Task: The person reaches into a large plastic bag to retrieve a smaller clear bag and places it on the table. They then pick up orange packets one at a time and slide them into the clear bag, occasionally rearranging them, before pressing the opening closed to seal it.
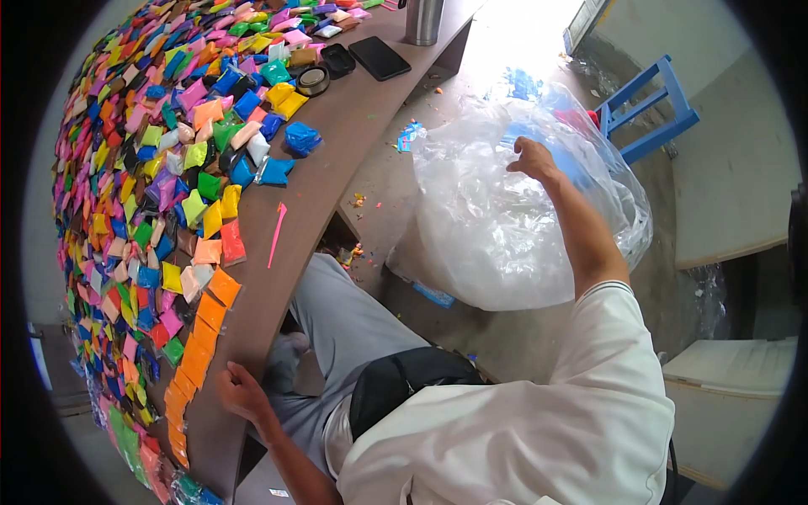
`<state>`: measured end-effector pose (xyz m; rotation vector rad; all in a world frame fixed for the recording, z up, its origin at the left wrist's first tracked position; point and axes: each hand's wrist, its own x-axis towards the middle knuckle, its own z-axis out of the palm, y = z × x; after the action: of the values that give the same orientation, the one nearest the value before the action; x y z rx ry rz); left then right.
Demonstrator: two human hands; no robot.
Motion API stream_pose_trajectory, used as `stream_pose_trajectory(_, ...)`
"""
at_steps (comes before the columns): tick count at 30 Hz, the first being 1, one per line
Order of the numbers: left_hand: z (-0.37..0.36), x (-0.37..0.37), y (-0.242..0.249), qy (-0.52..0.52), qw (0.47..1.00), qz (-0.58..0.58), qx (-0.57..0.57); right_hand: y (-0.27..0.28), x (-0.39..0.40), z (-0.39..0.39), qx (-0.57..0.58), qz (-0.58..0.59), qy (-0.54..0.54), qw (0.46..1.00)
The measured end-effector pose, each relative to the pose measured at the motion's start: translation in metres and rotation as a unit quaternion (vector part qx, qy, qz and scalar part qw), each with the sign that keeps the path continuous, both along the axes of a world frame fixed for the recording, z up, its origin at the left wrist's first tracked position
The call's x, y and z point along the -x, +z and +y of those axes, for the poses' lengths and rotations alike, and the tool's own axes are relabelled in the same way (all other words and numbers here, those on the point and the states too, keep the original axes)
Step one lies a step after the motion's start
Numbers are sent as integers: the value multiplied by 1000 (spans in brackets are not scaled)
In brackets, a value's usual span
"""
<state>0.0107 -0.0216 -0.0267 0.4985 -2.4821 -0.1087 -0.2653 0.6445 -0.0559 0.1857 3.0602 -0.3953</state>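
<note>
My left hand is at the near edge of the table, its fingers curled closed. Whatever lies inside them, if anything, is hidden. Close beside it runs a row of overlapping orange packets. Out to the right, my right hand hovers over a large clear plastic bag, with thumb and forefinger bent but apart and nothing visible between them. A big spread of small packets in many colours covers the far side of the table. On the bare strip lies a thin pink stick.
On the table are a black phone, a round tin, a small black case and a steel flask. A blue chair stands behind the bag. Coloured scraps litter the floor.
</note>
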Motion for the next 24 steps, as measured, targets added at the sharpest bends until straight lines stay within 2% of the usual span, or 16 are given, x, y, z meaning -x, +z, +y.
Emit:
stream_pose_trajectory(4, 3, 0, 0, -8, 1000, 21, -3, 15, 7, -4, 19, -69, -15, 997)
stream_pose_trajectory(7, 1, -2, 0, -5, 1000, 4, 0, 38, 13, -12, 27, 24, 32, 999)
stream_pose_trajectory(8, 1, -2, 0, -5, 1000, 2, 2, 46, 15, -15, 60, 12, 22, 998)
stream_pose_trajectory(11, 1, -2, 0, 3, 1000, -6, -4, 56, 25, -15, 22, 28, 16, 999)
stream_pose_trajectory(12, 1, -2, 1, 7, 1000, -8, -9, 76, 24, -25, 62, -19, -8, 998)
stream_pose_trajectory(15, 6, 0, 5, 0, 1000, 8, -4, 104, 23, -31, 90, 4, 42, 995)
stream_pose_trajectory(16, 6, 0, 4, 1, 1000, 10, -8, 112, 18, -30, 132, 18, 70, 989)
stream_pose_trajectory(19, 4, -2, 2, 4, 1000, 20, -16, 150, -5, -33, 196, 2, 51, 979)
stream_pose_trajectory(20, 4, -2, 2, 0, 1000, 24, -17, 149, -6, -24, 199, 13, 55, 978)
stream_pose_trajectory(23, 5, -2, 2, -13, 999, 33, -26, 165, -25, -19, 312, 30, -2, 950)
stream_pose_trajectory(24, 6, -2, 2, -16, 999, 36, -29, 167, -28, -17, 307, 64, -6, 950)
